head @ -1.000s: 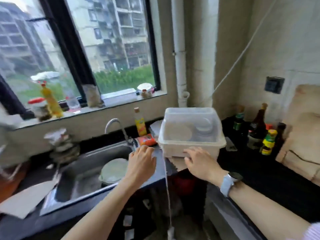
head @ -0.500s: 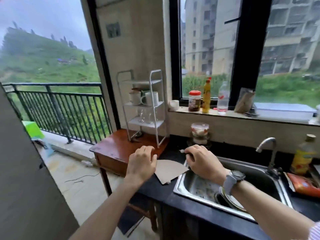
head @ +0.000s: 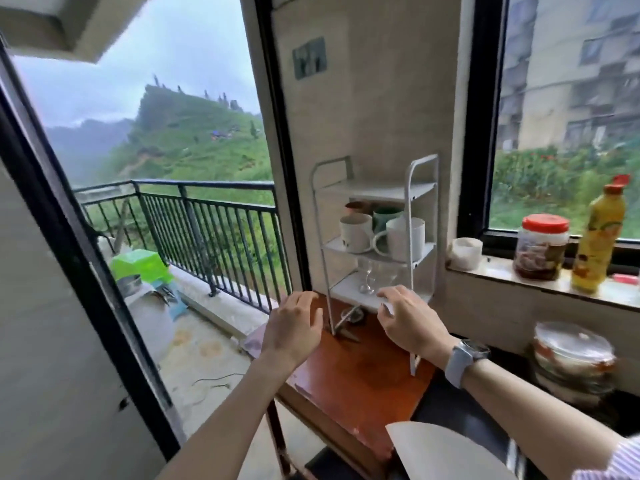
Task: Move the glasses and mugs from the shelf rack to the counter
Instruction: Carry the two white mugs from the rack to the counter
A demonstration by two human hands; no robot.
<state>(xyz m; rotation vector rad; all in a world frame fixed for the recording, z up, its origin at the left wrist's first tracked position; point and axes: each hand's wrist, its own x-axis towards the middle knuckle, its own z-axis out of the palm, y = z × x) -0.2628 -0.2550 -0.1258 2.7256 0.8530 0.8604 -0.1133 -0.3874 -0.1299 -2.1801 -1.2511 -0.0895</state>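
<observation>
A white three-tier shelf rack [head: 412, 192] stands on a small wooden table [head: 356, 379] against the wall. Its middle tier holds two white mugs [head: 355, 233] [head: 403, 239], with a green mug [head: 386, 214] and a brownish cup behind them. Clear stemmed glasses [head: 369, 278] stand on the bottom tier. My left hand [head: 294, 327] hovers open just left of the rack's base. In front of the bottom tier, my right hand [head: 408, 320] is open and empty, partly hiding that tier. The top tier looks bare.
The black counter [head: 491, 410] lies right of the table, with a stack of lidded bowls [head: 571, 362] on it. The window sill carries a white cup [head: 465, 252], a red-lidded jar [head: 542, 247] and a yellow bottle [head: 599, 237]. An open balcony door is left. White paper [head: 440, 452] lies below.
My view has swung left from the sink and dish box to the shelf rack. Both hands have come up close to the rack's bottom tier, still empty.
</observation>
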